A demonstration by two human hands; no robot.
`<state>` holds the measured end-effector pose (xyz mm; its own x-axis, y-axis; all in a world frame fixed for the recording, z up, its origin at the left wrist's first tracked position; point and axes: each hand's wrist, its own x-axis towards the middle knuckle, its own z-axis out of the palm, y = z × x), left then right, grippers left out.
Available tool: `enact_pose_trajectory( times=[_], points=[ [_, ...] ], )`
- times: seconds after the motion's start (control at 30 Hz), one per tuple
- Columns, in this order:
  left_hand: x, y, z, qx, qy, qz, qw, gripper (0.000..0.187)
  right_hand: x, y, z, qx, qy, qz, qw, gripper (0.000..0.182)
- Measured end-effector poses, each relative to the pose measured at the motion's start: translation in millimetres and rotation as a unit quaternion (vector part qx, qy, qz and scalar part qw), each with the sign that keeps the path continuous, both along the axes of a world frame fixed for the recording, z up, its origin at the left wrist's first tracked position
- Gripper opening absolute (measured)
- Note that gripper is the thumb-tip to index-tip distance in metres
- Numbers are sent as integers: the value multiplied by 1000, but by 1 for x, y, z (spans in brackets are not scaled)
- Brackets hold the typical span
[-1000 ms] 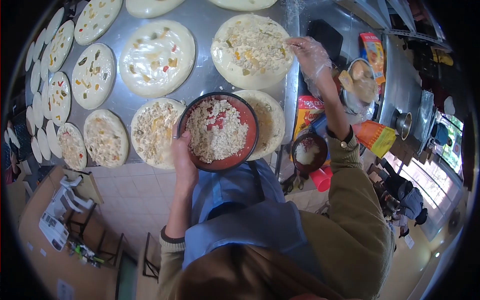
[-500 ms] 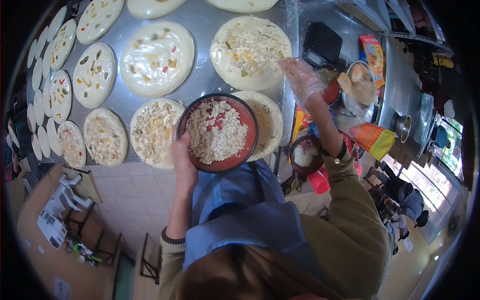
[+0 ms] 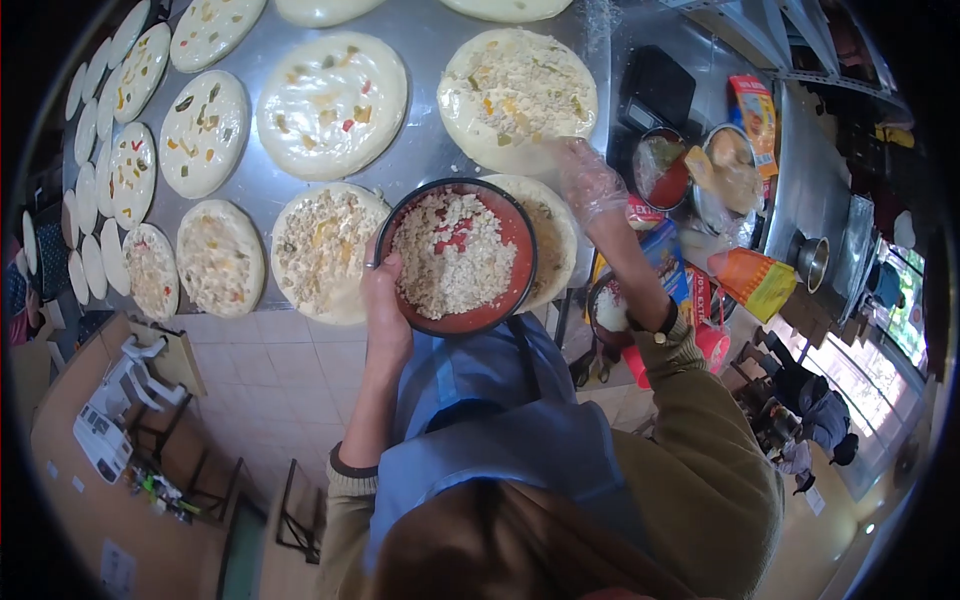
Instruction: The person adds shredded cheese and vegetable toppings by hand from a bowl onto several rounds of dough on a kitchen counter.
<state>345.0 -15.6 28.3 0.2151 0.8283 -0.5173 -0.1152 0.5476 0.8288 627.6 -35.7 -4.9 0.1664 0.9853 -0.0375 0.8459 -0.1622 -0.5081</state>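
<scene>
My left hand [image 3: 385,290] grips the left rim of a round red-brown bowl [image 3: 523,255] with a black edge. Pale crumbly filling [image 3: 450,260] lies inside, and a patch of the red bottom shows through it. My right hand [image 3: 592,190], in a clear plastic glove, is at the lower right edge of a dough round [image 3: 515,95] strewn with crumbs and vegetable pieces; motion smears its fingers. Partly behind the bowl lies another topped round [image 3: 552,240]. Left of the bowl is a crumb-covered round [image 3: 325,255].
Several glossy dough rounds [image 3: 333,105] with vegetable bits cover the metal table [image 3: 425,110]. At right are a black scale [image 3: 657,88], a red bowl [image 3: 668,185], a container [image 3: 735,150] of pale food, an orange-yellow packet [image 3: 755,283] and a smaller bowl [image 3: 610,310] of white contents.
My right hand has shifted left and toward me, closer to the crumb-strewn round and the bowl. The whole view has shifted slightly; my left hand still holds the bowl.
</scene>
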Motion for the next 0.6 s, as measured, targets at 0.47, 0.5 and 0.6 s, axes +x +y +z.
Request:
enact_pose_trajectory(
  times=[0.47, 0.5, 0.6],
  points=[
    [29, 19, 34, 113, 37, -60, 991, 43, -78, -33, 111, -13, 77, 182, 980, 19],
    [31, 16, 32, 126, 32, -53, 990, 41, -90, -32, 104, -43, 42, 203, 977, 19],
    [33, 13, 29, 107, 33, -49, 993, 41, -100, -40, 88, -93, 72, 216, 969, 19]
  ],
)
